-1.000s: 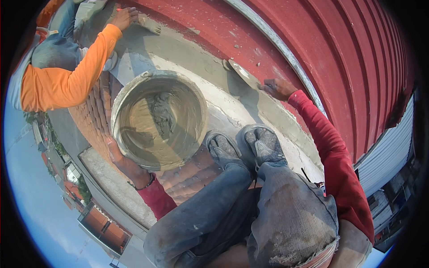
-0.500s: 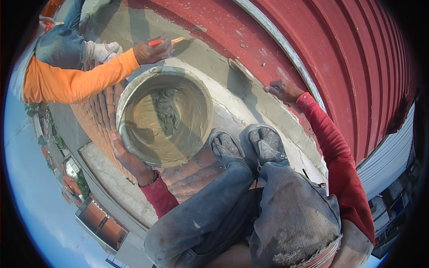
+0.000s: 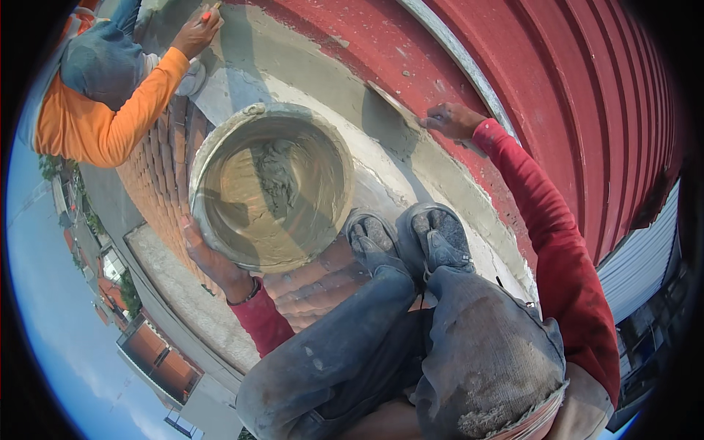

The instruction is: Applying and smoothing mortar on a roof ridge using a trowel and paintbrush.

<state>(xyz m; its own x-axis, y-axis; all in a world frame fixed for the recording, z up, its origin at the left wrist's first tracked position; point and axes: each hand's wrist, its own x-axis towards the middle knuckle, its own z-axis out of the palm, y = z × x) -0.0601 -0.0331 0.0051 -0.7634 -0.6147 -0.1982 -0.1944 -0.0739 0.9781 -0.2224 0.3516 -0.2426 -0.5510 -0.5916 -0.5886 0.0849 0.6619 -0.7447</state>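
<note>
The left hand [image 3: 218, 262] lies open against the bucket [image 3: 347, 172] at the edge of the tiles [image 3: 323, 290]; the right hand [image 3: 452, 121] grips a trowel [image 3: 397, 105] by the red sheeting [image 3: 572, 139]. Uneven left-hand pressure could tip the bucket, spilling mortar [image 3: 277, 180].

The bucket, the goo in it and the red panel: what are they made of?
Bucket: perhaps plastic, dull; grey-brown smears hide most of it.
Goo: probably wet mortar, thick, with smeared ridges.
Red panel: likely painted metal, matte, with long raised ribs.
</note>
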